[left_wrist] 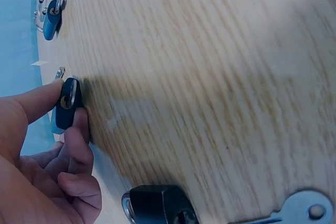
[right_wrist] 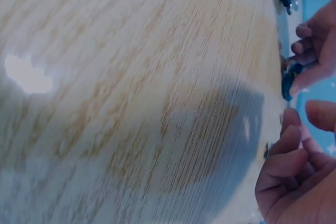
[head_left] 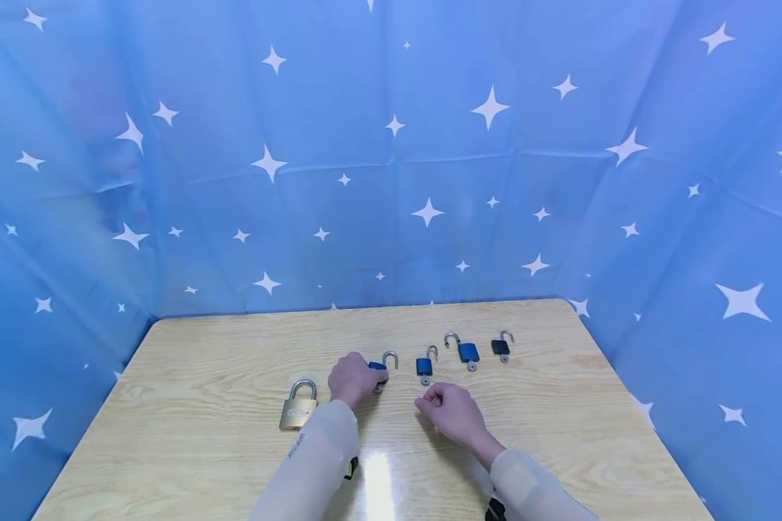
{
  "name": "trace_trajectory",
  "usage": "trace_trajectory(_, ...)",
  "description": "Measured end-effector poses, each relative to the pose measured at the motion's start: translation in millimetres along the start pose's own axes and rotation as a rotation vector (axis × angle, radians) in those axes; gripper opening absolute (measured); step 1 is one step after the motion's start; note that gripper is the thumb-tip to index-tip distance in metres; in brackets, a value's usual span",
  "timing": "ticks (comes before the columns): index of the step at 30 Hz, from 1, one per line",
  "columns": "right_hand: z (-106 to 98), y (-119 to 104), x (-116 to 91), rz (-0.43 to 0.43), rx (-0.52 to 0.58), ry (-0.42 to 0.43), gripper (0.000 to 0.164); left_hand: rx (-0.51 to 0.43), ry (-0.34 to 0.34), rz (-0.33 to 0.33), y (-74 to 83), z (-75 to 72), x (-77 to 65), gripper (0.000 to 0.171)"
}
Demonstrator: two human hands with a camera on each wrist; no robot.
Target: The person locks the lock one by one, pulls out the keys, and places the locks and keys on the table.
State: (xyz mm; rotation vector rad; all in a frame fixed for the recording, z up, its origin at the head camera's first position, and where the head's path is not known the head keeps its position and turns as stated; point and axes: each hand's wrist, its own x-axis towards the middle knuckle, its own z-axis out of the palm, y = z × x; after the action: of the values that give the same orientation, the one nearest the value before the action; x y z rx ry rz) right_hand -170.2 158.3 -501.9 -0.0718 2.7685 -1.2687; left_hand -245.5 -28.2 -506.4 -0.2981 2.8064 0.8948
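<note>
My left hand (head_left: pixel 353 378) pinches a small blue padlock (head_left: pixel 376 365) between thumb and fingers. Its shackle is open, and a keyhole shows on its underside in the left wrist view. Just right of it lies a second blue padlock (head_left: pixel 424 367), shackle open and a key in its base. My right hand (head_left: pixel 455 412) hovers in front of that one, fingers loosely curled, with nothing visible in it. Farther right are a larger blue padlock (head_left: pixel 468 352) and a black padlock (head_left: pixel 500 347), both open with keys in them.
A big brass padlock (head_left: pixel 298 412), shackle closed, stands left of my left forearm. The left wrist view also shows a dark padlock (left_wrist: pixel 160 203) and a loose key (left_wrist: pixel 304 211) close to the camera. A blue star-patterned curtain (head_left: pixel 391 217) surrounds the wooden table (head_left: pixel 202 362).
</note>
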Motion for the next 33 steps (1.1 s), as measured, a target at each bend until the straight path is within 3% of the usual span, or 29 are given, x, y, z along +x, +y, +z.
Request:
trace_trajectory(12,-2,-1,-2,-0.011,0.023,-0.006,0.017,-0.107,-0.006,0.014,-4.2,-4.8,-4.8,0.042)
trace_trajectory(18,-2,-1,-3,-0.013,0.023,0.004,0.017,-0.18,-0.052,0.024,-6.1,-8.5,-7.6,0.05)
trace_trajectory(22,-1,-1,-2,-0.019,0.036,0.003,0.017,-0.24,-0.072,0.046,-7.6,-11.2,-10.1,0.046)
trace_trajectory(26,-3,-1,0,-0.03,0.04,-0.003,0.018,-0.28,-0.093,0.069,-8.1,-15.4,-17.0,0.031)
trace_trajectory(33,-6,-2,6,-0.022,0.038,0.016,0.014,-0.334,-0.139,0.134,-8.3,-18.2,-32.5,0.032)
